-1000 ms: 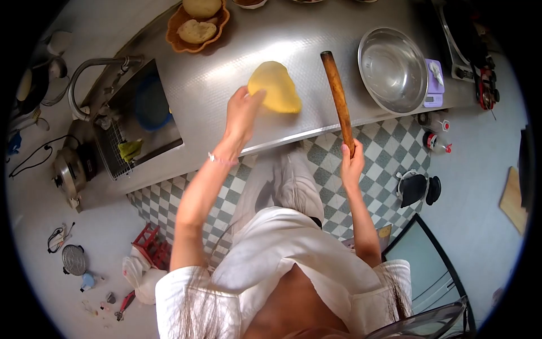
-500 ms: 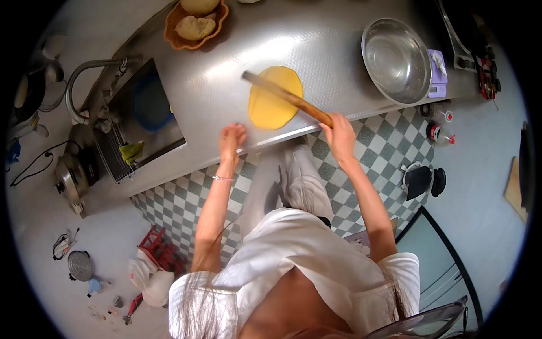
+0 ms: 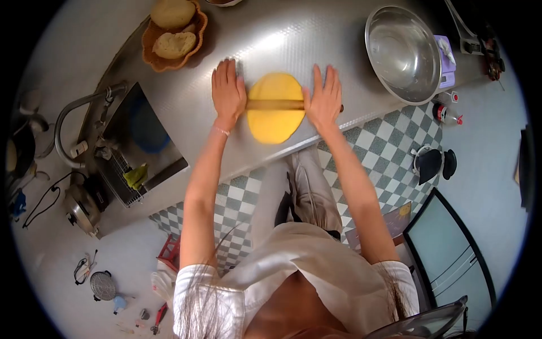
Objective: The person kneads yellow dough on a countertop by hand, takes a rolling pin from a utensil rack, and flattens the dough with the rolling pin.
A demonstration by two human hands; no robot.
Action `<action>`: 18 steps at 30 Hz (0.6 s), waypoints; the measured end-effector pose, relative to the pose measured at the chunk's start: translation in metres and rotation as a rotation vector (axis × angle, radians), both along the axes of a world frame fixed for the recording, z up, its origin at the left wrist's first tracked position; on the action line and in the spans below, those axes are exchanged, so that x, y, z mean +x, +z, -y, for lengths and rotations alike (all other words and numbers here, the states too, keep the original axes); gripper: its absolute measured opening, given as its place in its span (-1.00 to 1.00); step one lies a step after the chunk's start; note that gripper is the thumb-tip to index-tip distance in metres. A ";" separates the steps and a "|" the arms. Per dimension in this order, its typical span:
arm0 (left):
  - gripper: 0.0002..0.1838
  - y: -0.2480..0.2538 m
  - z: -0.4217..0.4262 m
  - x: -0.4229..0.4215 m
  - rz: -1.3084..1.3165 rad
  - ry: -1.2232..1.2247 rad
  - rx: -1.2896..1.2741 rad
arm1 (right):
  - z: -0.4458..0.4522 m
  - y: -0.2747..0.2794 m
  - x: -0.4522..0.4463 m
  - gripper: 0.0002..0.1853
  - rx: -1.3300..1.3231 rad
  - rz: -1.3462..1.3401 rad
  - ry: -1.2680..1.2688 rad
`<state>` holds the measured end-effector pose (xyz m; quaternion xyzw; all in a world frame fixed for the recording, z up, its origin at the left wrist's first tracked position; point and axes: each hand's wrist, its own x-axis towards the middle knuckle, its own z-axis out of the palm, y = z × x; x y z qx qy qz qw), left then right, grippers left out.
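A flat round sheet of yellow dough [image 3: 275,127] lies on the metal counter. Across its middle rests a wooden rolling pin [image 3: 276,105], roughly level from side to side. Over the pin's left end is my left hand [image 3: 227,96], palm down with its fingers stretched away from me. My right hand [image 3: 323,103] lies the same way over the right part, and a short dark tip of the pin shows beyond it. Both palms press on the pin without wrapping round it. The pin's left end is hidden under my hand.
A wicker basket [image 3: 148,45] with pale dough or bread pieces stands at the back left. Left of me is a sink [image 3: 164,183] with a faucet [image 3: 63,116]. A large steel bowl [image 3: 403,56] sits at the right beside a purple scale [image 3: 446,62]. The counter's front edge [image 3: 293,147] runs close to me.
The rolling pin has turned from slanted to level across the dough. My left hand has come forward onto its left end. My right hand has loosened from gripping its end and now lies flat on it.
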<state>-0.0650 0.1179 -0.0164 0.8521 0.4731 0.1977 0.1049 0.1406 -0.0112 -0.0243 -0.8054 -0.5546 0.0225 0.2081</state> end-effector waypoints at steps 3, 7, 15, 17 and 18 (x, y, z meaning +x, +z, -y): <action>-0.63 0.001 -0.033 0.021 0.157 -0.014 0.040 | -0.038 -0.007 0.019 -0.37 0.016 -0.041 -0.056; -0.68 -0.003 -0.032 0.013 0.136 -0.045 0.137 | -0.061 -0.015 0.030 -0.38 0.051 -0.043 -0.061; -0.45 -0.003 0.012 -0.005 -0.133 -0.065 -0.021 | 0.003 0.000 -0.002 -0.43 -0.074 0.054 0.024; -0.45 -0.003 0.037 -0.021 -0.145 -0.111 -0.048 | 0.036 -0.007 -0.018 -0.44 -0.101 0.063 0.047; -0.45 -0.004 0.050 -0.029 -0.147 -0.138 -0.063 | 0.052 -0.006 -0.028 -0.44 -0.081 0.025 0.050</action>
